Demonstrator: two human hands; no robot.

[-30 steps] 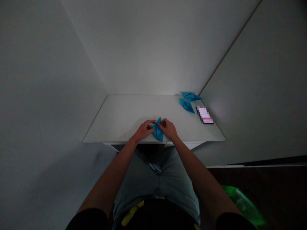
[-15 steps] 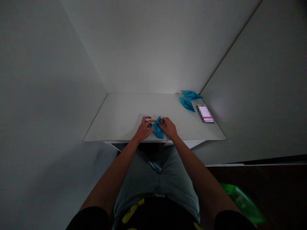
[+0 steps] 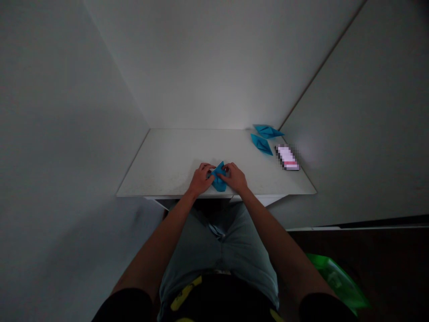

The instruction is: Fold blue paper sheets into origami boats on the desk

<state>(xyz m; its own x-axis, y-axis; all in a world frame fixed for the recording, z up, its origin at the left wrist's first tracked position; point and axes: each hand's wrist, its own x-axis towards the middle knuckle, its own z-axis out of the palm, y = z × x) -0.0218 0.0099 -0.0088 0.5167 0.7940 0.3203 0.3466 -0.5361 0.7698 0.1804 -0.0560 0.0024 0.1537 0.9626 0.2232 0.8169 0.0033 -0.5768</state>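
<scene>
Between my hands, near the front edge of the white table (image 3: 167, 156), is a partly folded piece of blue paper (image 3: 220, 184). My left hand (image 3: 200, 178) grips its left side between thumb and fingers. On the other side, my right hand (image 3: 235, 177) pinches the paper, its thumb lying over the middle. A pointed tip of the paper sticks up between the two hands. Some of the folds are covered by my fingers. Two folded blue paper boats, one farther back (image 3: 268, 131) and one nearer (image 3: 262, 144), rest at the table's back right.
A phone (image 3: 287, 157) with a lit, blurred screen lies by the right edge of the table. Walls close in the table at the back, left and right. A green plastic object (image 3: 338, 281) is on the dark floor at lower right.
My left fingers have curled in closer around the blue paper. The paper has turned slightly and its lower part looks shorter. My right hand stays on it.
</scene>
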